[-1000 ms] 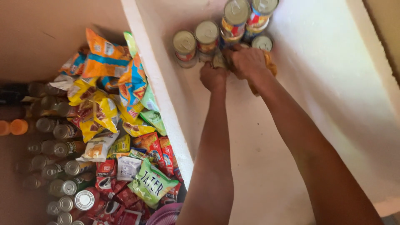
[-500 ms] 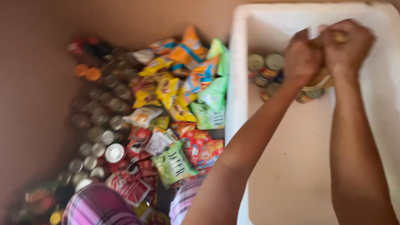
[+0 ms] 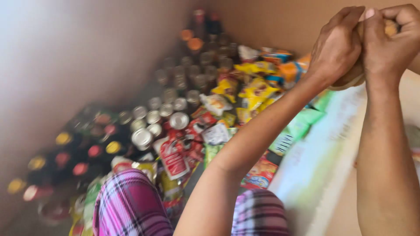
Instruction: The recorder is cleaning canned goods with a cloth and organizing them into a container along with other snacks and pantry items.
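Note:
My left hand (image 3: 337, 48) and my right hand (image 3: 389, 37) are raised together at the upper right. Both are closed around one tan-brown rounded object (image 3: 352, 76). Only its lower edge and a small part by my right fingers show. Motion blur hides what kind of thing it is. The hands press against each other above the near rim of a white tub (image 3: 323, 175). Below and left of them lies a heap of snack packets (image 3: 258, 91).
Several metal cans (image 3: 175, 118) stand on the floor left of the packets. Dark bottles with coloured caps (image 3: 87, 153) sit further left, beside a brown wall. My knees in pink plaid cloth (image 3: 131, 205) fill the bottom. Red packets (image 3: 175, 157) lie by them.
My hands have lifted away from the cans inside the white tub, closed on the brown object. The view has swung left towards the floor pile, and the tub is now mostly out of frame.

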